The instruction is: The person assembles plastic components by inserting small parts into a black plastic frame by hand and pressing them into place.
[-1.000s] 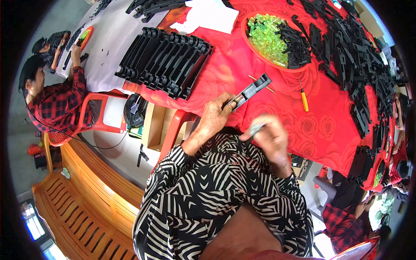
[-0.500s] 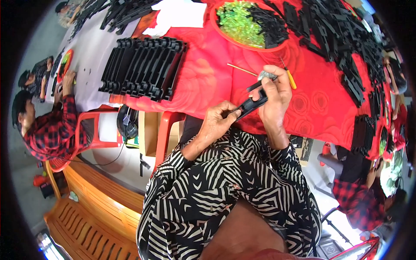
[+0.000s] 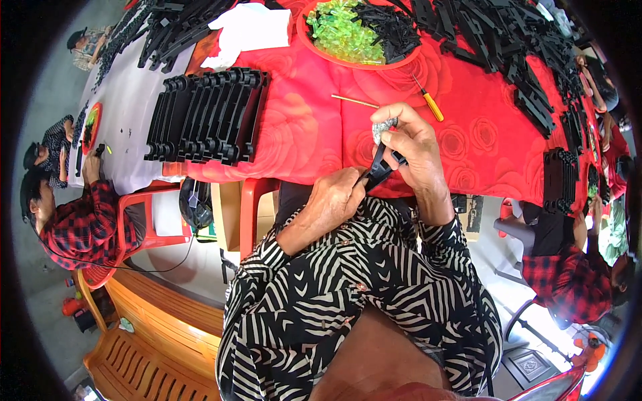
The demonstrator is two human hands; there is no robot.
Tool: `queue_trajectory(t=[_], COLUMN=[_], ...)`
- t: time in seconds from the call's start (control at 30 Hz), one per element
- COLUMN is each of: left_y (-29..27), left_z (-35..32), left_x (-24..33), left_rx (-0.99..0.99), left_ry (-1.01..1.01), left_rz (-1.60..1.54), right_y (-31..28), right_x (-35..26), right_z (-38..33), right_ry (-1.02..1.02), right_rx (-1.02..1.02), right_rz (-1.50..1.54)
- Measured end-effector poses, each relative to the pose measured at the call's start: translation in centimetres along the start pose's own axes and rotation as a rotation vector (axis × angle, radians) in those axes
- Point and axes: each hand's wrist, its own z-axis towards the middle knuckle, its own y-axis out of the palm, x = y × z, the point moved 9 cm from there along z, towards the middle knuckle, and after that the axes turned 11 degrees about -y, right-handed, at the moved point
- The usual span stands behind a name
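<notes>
Just past my lap, at the near edge of the red table, a black plastic part [image 3: 378, 170] is held between my two hands. My left hand [image 3: 334, 200] is closed round its lower left end. The fingers of my right hand [image 3: 416, 148] are bent about its upper end. A silvery, speckled patch [image 3: 383, 128] shows at my right fingertips; whether it is a finger wrap or a separate piece I cannot make out. Beyond my right hand lie a screwdriver with a yellow handle [image 3: 433, 106] and a thin yellowish stick [image 3: 354, 101].
A row of black plastic parts [image 3: 204, 117] lies on the left of the red cloth [image 3: 301, 127]. Farther back, a red bowl [image 3: 361, 65] holds green and black small pieces. Loose black parts [image 3: 495, 53] are heaped far right. A co-worker in checked sleeves [image 3: 93, 224] sits left.
The black part has turned to a steeper angle between my hands. My right fingers have shifted on it. The whole view has moved slightly, so the table appears higher and farther left.
</notes>
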Motion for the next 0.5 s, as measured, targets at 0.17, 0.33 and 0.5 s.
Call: queue_trajectory(t=[0.17,0.33,0.5], left_y=[0.4,0.6,0.3], left_z=[0.2,0.4,0.6], left_x=[-1.0,-1.5,-2.6], left_rx=[-0.137,-0.130,-0.143], left_ry=[-0.144,-0.146,-0.176], left_rz=[-0.041,-0.063,-0.074], right_y=[0.3,-0.8,-1.0], right_x=[0.9,1.1,1.8], right_z=[-0.8,-0.6,0.4], right_ry=[-0.015,-0.066,-0.102], right_rx=[0.021,0.078,0.071], right_rz=[-0.035,0.057,0.121])
